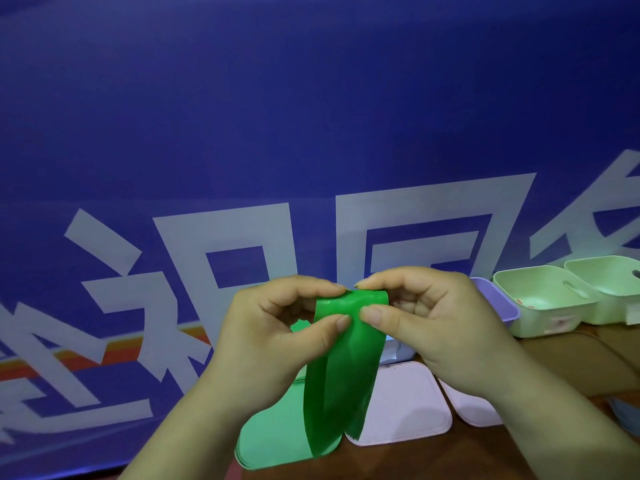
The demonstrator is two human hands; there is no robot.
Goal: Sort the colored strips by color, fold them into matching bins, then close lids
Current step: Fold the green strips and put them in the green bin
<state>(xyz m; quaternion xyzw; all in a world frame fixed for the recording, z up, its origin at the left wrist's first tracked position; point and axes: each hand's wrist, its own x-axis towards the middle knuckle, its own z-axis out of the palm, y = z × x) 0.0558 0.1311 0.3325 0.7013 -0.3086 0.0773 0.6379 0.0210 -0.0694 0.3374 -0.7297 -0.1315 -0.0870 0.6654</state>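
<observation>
Both hands (pixel 349 327) pinch green strip (pixel 339 375); green bins (pixel 540 299) open.

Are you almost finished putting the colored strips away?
Not nearly. Nothing looks finished: the pale green bins at the right stand open, seemingly empty. Right now the left hand and right hand pinch a green strip, doubled over at the top. Still left: putting it in a bin and closing lids; a green lid and pink lids lie on the table.

Blue banner (pixel 242 116) with large white characters fills the view from 9 through 12 to 3 o'clock; orange-red stripe (pixel 104 355) at 8; brown tabletop (pixel 571 362) at 4.
</observation>
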